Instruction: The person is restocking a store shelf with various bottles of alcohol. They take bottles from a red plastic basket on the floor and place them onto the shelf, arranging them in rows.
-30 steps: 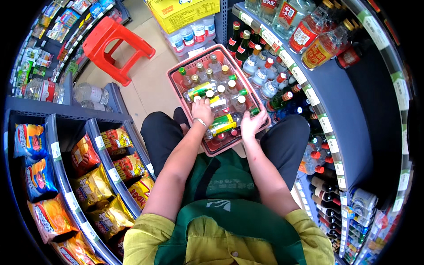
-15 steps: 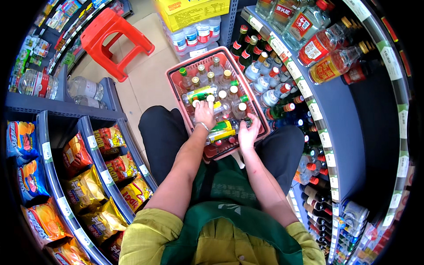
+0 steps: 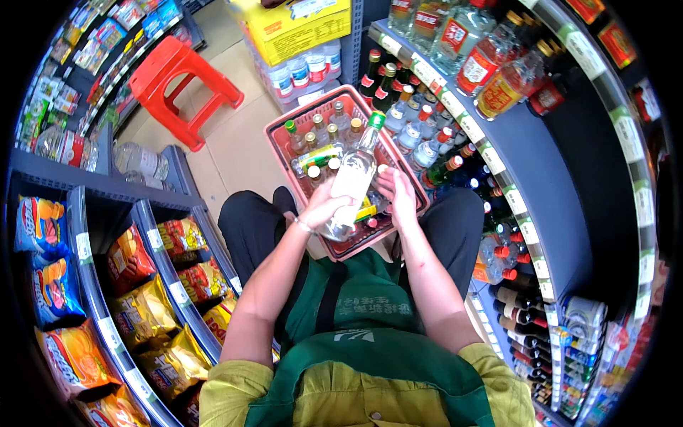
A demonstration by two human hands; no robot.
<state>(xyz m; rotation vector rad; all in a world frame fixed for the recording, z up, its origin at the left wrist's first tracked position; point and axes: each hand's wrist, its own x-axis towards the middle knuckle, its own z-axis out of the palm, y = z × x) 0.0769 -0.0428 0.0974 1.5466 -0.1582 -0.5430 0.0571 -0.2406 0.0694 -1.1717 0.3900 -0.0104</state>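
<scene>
A clear glass bottle (image 3: 355, 174) with a green cap and a pale label is tilted above a pink plastic basket (image 3: 361, 245). Around its lower body, my left hand (image 3: 327, 206) is closed. My right hand (image 3: 400, 196) is over the basket's right side, fingers stretched and partly apart, holding nothing that I can see. Underneath, several clear bottles with gold or green caps fill the basket; some stand upright, such as the gold-capped bottle (image 3: 319, 128). Another with a yellow-green label (image 3: 320, 156) lies on its side. My hands and the raised bottle hide part of the contents.
On the right, a curved shelf (image 3: 523, 160) bears liquor bottles, with more bottles (image 3: 427, 151) on the level below. Snack bags (image 3: 139, 311) fill the left rack. A red stool (image 3: 186, 92) and a yellow carton (image 3: 302, 32) on packed water bottles stand beyond.
My left hand has lifted the green-capped bottle out of the basket and up. My right hand has risen slightly, its fingers straighter. The view has shifted a little.
</scene>
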